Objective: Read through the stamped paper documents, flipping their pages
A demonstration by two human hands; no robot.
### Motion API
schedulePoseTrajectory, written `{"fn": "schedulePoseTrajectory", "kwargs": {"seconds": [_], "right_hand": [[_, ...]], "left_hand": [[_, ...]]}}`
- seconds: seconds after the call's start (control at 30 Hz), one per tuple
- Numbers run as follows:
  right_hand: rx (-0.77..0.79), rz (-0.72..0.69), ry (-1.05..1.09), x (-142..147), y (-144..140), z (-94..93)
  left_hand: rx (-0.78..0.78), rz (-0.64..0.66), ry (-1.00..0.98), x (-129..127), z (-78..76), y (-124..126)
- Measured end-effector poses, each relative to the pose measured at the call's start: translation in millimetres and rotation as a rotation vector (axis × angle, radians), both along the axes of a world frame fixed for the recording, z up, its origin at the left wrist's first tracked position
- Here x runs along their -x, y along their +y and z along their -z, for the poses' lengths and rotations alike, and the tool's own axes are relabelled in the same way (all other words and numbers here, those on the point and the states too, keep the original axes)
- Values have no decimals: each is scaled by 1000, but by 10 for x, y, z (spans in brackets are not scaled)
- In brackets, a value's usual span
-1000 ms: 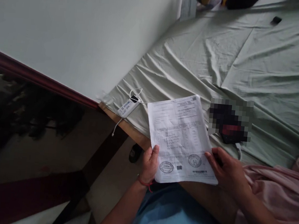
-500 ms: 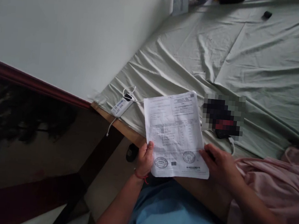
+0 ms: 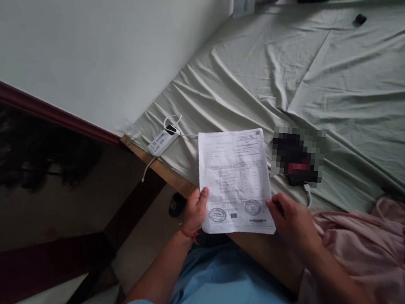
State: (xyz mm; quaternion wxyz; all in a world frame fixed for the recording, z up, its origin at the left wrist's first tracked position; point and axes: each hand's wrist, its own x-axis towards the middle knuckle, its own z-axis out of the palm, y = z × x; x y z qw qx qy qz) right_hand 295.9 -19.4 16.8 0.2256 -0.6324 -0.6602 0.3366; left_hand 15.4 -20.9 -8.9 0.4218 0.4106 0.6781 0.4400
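Beside the bed (image 3: 337, 88) edge, left hand (image 3: 195, 212) & right hand (image 3: 291, 221), grips closed, pinch stamped document (image 3: 234, 179); print illegible, long axis pointing away, slightly left.

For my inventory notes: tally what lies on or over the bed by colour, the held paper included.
White: 2, the paper held by the left hand and right hand, and the power bank.
Black: 2, the small object far up the sheet and the blurred-out device.
Pink: 1, the cloth.
Total: 5.
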Motion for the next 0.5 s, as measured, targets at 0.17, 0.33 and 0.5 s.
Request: {"fn": "schedulePoseTrajectory", "kwargs": {"seconds": [0.17, 0.33, 0.5], "right_hand": [[29, -15, -106, 8, -9, 25], [23, -11, -150, -4, -23, 43], [-34, 11, -161, -33, -26, 78]], "left_hand": [[-11, 44, 148, -21, -39, 33], [-3, 27, 149, -48, -17, 36], [-26, 14, 227, -99, -33, 56]]}}
